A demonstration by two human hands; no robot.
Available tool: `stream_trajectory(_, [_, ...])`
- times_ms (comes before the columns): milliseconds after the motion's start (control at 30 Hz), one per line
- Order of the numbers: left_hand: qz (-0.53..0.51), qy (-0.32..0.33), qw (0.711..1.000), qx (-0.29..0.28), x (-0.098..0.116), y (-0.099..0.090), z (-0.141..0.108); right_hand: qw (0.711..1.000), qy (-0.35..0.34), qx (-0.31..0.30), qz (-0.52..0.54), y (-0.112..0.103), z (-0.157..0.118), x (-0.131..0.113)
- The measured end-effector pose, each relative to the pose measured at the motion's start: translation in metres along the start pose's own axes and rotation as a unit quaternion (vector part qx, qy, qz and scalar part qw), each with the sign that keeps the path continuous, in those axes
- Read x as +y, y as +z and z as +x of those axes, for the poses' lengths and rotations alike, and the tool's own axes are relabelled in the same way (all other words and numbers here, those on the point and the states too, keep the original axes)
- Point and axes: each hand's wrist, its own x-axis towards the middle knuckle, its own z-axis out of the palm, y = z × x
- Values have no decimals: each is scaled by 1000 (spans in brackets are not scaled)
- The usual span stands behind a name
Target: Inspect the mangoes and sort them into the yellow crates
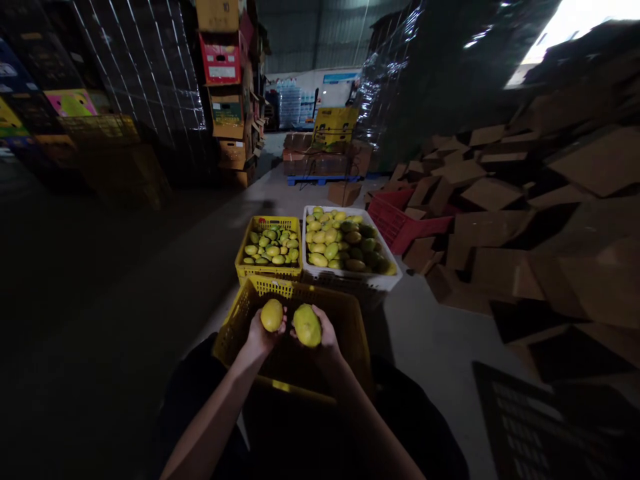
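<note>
In my left hand [264,335] lies a yellow lemon [272,315], the fingers curled around it from below. A larger yellow-green lemon [307,326] is held in my right hand [327,335], its broad face turned up. Both hands are side by side, a small gap apart, over a yellow plastic crate [357,347] between my legs. The crate's inside is dark. Beyond it stand a smaller yellow crate [241,267] of green and yellow lemons and a white crate [350,275] heaped with lemons, partly in shadow.
A red crate [395,220] sits right of the white one, beside a large pile of cardboard boxes [500,267]. Stacked cartons [231,120] rise at the back left. Farther off, boxes rest on a blue pallet [323,180]. A dark slotted crate [530,427] is at lower right.
</note>
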Motion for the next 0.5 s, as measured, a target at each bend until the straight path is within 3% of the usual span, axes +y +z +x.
stream_trajectory(67, [13, 6, 1000, -8, -3, 2, 1, 988, 120, -14, 97, -2, 0, -2])
stream_trajectory(133, [17, 22, 1000, -1, -4, 5, 0, 966, 197, -11, 166, -1, 0, -4])
stream_trajectory(333, [-18, 21, 999, 25, 5, 10, -6, 945, 245, 65, 204, 4, -2, -11])
stream_trajectory(500, [-25, 24, 998, 44, 3, 8, -5, 939, 255, -24, 232, -3, -3, -11])
